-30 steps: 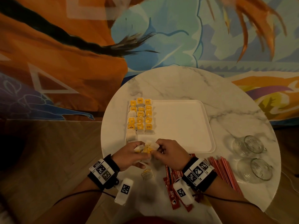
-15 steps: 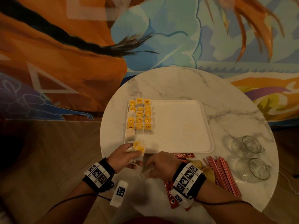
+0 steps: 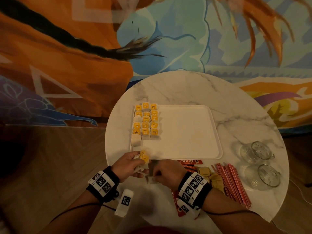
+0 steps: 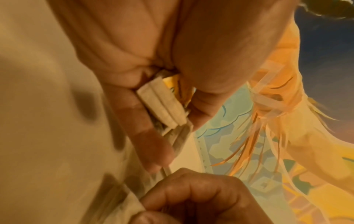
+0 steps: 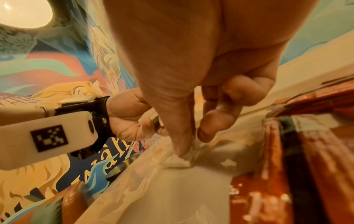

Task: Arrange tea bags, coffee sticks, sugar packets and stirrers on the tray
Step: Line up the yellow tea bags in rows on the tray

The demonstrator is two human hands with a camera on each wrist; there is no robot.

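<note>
Left hand [image 3: 130, 163] grips a small stack of tea bags [image 4: 162, 104] at the tray's [image 3: 185, 132] near-left corner. Right hand [image 3: 164, 173] pinches one tea bag [image 5: 188, 156] on the marble table [image 3: 177, 88]; three rows of tea bags [image 3: 146, 123] fill the tray's left side.

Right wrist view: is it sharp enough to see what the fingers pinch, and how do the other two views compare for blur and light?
Right wrist view: dim warm light, the right hand pinches a tea bag, its edges smeared; red packets beside it are blurred. Left wrist view: soft, yet the left hand visibly grips stacked tea bags. Head view: dim, wide-angle bending; the tray reads clearly, hands slightly blurred.
</note>
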